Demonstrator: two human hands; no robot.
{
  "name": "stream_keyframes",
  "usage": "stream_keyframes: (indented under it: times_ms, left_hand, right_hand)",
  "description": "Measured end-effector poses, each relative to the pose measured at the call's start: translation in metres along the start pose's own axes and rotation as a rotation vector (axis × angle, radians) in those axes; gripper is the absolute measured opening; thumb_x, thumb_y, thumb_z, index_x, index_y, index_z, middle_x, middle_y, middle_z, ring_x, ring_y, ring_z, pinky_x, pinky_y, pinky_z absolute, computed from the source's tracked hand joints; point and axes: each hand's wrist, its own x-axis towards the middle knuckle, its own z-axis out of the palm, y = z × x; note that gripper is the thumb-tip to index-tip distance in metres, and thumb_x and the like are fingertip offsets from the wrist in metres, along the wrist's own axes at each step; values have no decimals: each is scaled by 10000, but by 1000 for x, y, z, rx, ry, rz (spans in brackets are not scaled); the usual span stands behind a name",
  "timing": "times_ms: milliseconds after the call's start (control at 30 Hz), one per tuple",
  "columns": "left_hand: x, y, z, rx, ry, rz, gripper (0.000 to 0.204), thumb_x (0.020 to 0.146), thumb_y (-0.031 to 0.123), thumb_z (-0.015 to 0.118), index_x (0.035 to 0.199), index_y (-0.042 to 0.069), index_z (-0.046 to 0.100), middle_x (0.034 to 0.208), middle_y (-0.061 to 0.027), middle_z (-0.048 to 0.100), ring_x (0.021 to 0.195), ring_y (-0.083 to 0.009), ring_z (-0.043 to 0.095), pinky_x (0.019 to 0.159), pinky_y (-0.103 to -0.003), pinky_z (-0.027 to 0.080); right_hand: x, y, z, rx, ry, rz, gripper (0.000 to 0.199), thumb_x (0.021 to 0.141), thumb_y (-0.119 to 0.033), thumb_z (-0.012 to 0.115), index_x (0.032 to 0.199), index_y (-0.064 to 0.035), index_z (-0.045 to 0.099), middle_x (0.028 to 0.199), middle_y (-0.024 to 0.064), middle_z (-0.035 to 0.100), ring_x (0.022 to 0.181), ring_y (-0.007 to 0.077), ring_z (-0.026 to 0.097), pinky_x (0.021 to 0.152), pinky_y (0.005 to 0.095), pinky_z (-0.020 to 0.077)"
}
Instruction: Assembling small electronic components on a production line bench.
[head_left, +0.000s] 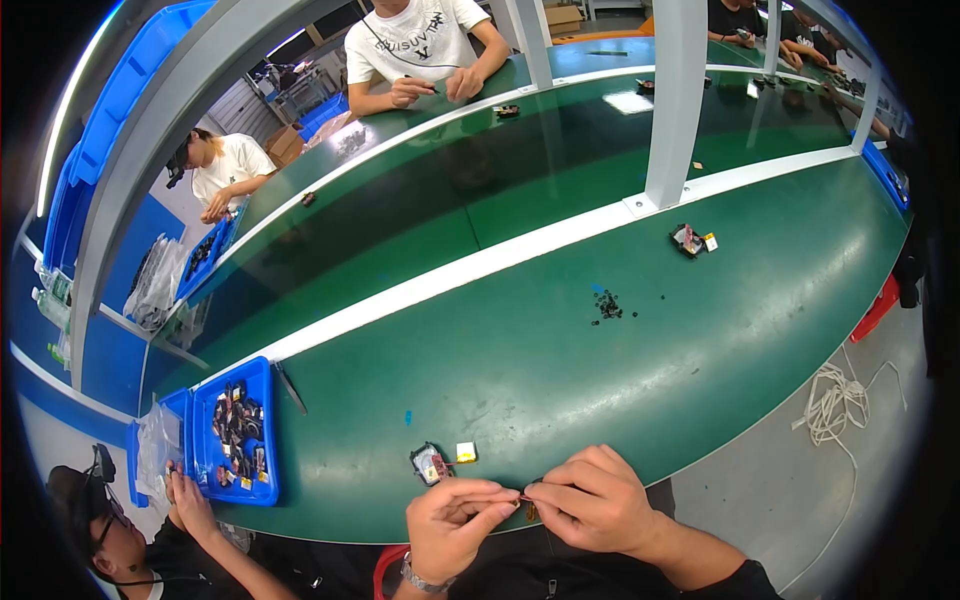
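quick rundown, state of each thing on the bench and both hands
left hand: fingertips pinched on a tiny part
right hand: pinched on the same tiny part from the other side
small black assembly: lying on the green bench, untouched
yellow piece: lying beside it
blue bin: open, partly filled with small parts
pile of tiny black bits: loose on the bench
second small assembly: lying near the white post

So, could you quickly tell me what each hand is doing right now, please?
Left hand: fingertips pinched shut on a tiny dark part, too small to identify.
Right hand: fingers pinched on the same part from the other side.
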Motion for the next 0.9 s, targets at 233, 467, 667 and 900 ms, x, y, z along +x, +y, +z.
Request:
stream_keyframes:
  times_ms: [233,467,667,900]
  left_hand:
    - [4,7,-5,52,-48,-83,247,876,-129,718,1103,-100,624,1038,-212,746,987,-240,751,891,-314,624]
    - [5,9,-6,122,-36,-125,247,881,-107,726,1107,-97,629,1030,-208,751,975,-225,752,872,-301,625]
    - [7,8,-9,140,-67,-149,266,879,-102,732,1124,-93,630,1034,-191,747,966,-212,749,846,-290,623]
    - [12,12,-16,45,-156,-222,310,876,-113,729,1163,-67,621,1030,-145,729,949,-179,731,841,-278,602]
  right_hand:
    - [-4,4,-2,-22,-69,-52,270,741,-96,818,1003,-115,756,932,-38,662,805,150,599,654,294,422]
    - [-1,3,0,-49,-65,-44,269,699,-81,818,957,-144,769,886,-59,652,768,140,576,651,296,393]
    - [-1,1,-4,-118,-135,-95,234,770,-134,804,1000,-121,759,931,-50,641,845,131,586,679,294,410]
    - [-2,0,-4,-79,-135,-88,218,782,-139,807,995,-131,763,929,-60,646,840,123,585,671,290,408]
